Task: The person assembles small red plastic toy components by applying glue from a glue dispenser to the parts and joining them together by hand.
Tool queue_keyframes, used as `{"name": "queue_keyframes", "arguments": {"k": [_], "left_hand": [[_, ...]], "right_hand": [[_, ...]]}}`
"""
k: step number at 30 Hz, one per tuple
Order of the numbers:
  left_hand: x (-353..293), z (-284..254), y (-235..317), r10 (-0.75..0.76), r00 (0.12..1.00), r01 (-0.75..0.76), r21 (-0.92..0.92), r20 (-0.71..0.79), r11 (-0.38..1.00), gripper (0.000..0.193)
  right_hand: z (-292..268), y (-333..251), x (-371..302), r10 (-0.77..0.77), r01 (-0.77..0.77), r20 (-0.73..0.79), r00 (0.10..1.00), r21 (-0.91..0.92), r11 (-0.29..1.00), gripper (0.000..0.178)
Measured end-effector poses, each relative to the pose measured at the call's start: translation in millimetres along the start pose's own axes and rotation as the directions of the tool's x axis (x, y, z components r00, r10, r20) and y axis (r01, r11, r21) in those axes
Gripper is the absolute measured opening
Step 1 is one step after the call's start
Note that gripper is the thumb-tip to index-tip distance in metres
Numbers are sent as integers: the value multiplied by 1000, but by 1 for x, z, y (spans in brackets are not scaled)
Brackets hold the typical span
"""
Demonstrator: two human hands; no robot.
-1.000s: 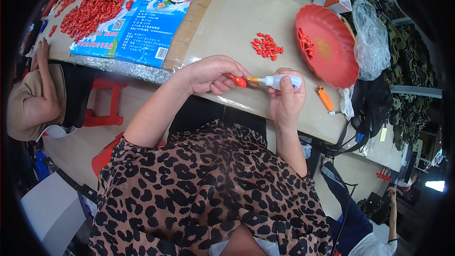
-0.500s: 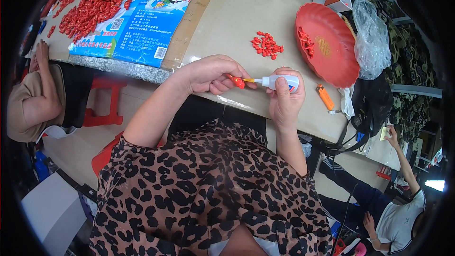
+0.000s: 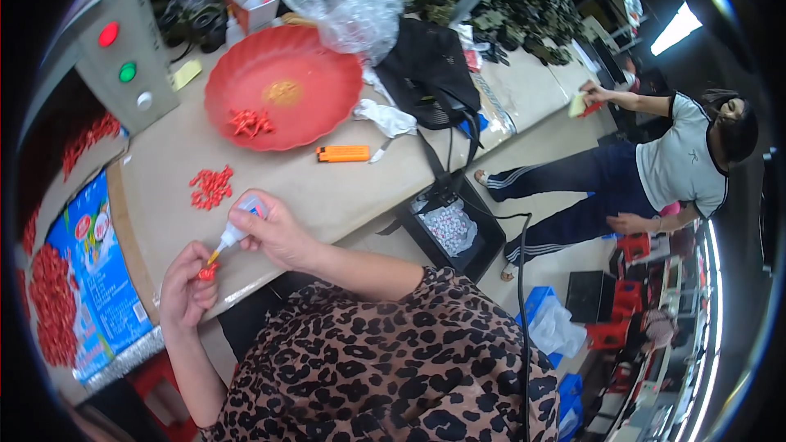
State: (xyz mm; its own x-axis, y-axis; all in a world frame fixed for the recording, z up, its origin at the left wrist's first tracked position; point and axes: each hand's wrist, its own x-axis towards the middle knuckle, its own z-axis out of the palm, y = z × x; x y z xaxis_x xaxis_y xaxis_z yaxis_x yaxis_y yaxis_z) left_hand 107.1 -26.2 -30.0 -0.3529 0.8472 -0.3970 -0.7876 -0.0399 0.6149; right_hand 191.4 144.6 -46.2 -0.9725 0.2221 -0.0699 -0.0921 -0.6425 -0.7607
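Observation:
Pinched in the fingertips of my left hand (image 3: 187, 288) is a small glossy red piece (image 3: 208, 273), its exact kind too small to make out. My right hand (image 3: 278, 233) grips a white squeeze glue bottle (image 3: 232, 235), tilted so its thin yellow tip meets or nearly meets the red piece. Just beyond my hands lies a small pile of similar red pieces (image 3: 211, 187) on the table (image 3: 168, 188). Farther back, a scalloped red plate (image 3: 327, 102) holds a few more red pieces (image 3: 250, 123).
An orange lighter (image 3: 343, 153) lies right of the plate, near a black mesh bag (image 3: 430, 74) and clear plastic (image 3: 344, 0). At left, a large red heap (image 3: 53, 307) rests on blue printed cardboard (image 3: 102, 270). Another person (image 3: 679, 147) stands at the right beyond the table.
The head view has swung to the right, bringing more of the room into sight. My hands still hold the glue bottle and the red piece together.

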Motion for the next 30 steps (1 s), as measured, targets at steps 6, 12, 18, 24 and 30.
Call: {"name": "queue_keyframes", "arguments": {"k": [6,12,18,24,30], "left_hand": [[-12,7,-8,106,981,-98,59,-165,993,9],[13,20,2,-28,990,53,180,-137,982,26],[2,16,-2,-31,984,59,161,-176,985,31],[2,8,-2,-30,990,53,163,-139,985,29],[3,9,-3,-38,989,62,161,-143,985,28]], "right_hand": [[-1,4,-2,60,-59,-8,998,54,997,16],[-20,-15,-4,-98,98,-54,994,-11,995,12],[-4,-9,-2,-156,163,59,986,-150,975,14],[3,-6,-2,-241,262,107,965,-269,927,16],[1,-8,-2,-255,281,121,959,-327,903,17]]}}
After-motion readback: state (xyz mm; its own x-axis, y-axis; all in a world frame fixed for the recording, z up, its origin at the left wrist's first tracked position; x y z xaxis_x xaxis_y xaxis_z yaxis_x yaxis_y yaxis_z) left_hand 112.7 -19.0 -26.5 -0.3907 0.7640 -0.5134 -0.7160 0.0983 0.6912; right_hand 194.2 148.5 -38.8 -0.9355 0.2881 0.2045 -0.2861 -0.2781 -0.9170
